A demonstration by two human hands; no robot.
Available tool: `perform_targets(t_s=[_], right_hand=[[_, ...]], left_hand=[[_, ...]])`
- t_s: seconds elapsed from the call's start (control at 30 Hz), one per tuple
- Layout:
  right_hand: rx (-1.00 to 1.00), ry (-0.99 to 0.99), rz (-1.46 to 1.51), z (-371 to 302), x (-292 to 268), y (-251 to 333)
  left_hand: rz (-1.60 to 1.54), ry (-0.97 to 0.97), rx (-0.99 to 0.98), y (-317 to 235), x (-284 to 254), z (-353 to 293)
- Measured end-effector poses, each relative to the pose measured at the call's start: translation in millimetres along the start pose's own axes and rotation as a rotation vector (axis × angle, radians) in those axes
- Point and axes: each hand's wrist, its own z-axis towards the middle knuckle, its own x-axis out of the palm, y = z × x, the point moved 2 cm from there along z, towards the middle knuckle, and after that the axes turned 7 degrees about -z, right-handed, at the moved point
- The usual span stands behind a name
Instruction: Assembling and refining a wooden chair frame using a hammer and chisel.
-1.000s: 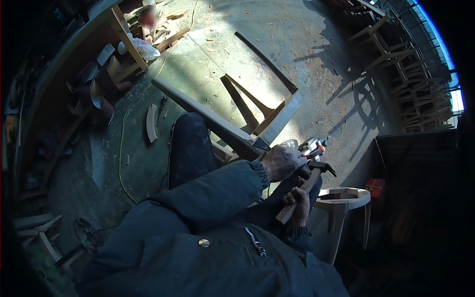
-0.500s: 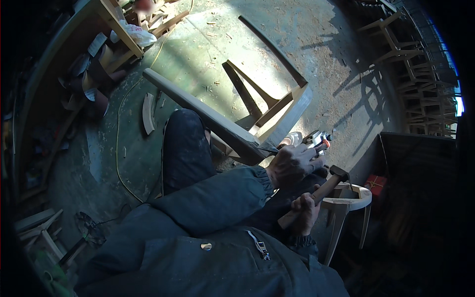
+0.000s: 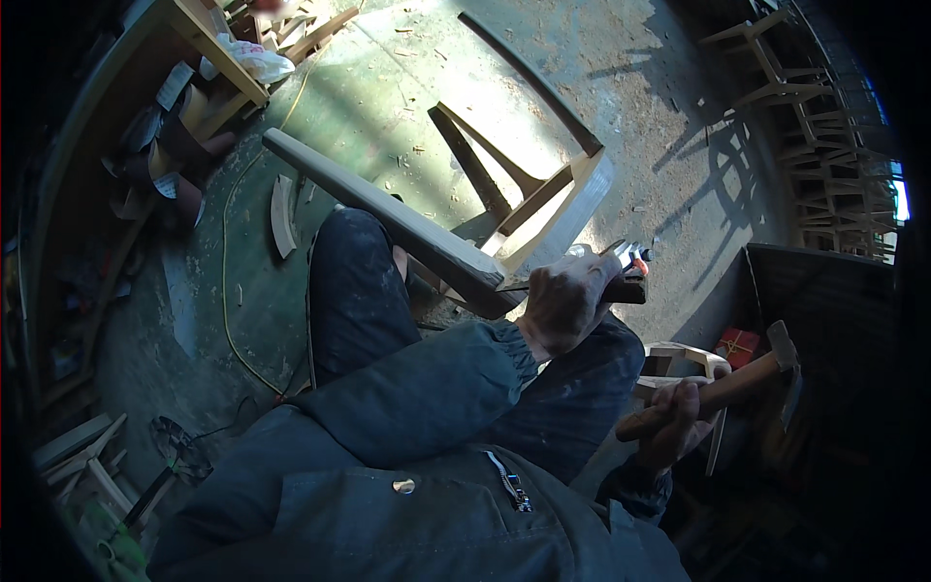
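Note:
My left hand (image 3: 562, 301) is closed round a chisel (image 3: 626, 289); its dark butt end sticks out to the right and its thin blade points left at a joint of the wooden chair frame (image 3: 388, 218). The frame lies across my legs, with long legs reaching away over the floor. Off to the right, my right hand (image 3: 676, 419) grips a hammer (image 3: 732, 388) by its wooden handle. The hammer's metal head is up at the far right, apart from the chisel. Just beyond my left hand is a silver and red metal tool (image 3: 630, 254), partly hidden.
A round-topped wooden stool frame (image 3: 669, 357) stands right, behind my right hand, near a red box (image 3: 737, 344). Wooden frames (image 3: 824, 155) stack along the far right. A yellow cord (image 3: 227, 272) and curved wood piece (image 3: 282, 215) lie left. Sandpaper sheets (image 3: 179, 160) hang on a shelf.
My right hand has swung the hammer away to the right, off from the left hand. The left hand has shifted slightly, and the chisel's butt end now shows clearly.

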Motion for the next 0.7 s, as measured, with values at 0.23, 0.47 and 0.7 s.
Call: perform_targets(t_s=[0.23, 0.47, 0.7], right_hand=[[-0.218, 0.016, 0.240, 26.8, 9.8, 59.0], [0.263, 0.513, -0.593, 6.3, 4.8, -10.9], [-0.222, 0.230, 0.525, 47.8, -26.9, 62.2]], left_hand=[[-0.042, -0.007, -0.062, 3.7, -5.5, 3.8], [0.002, 0.058, -0.043, 6.6, -5.9, -1.2], [0.000, 0.078, -0.027, 7.0, -11.1, -2.8]])
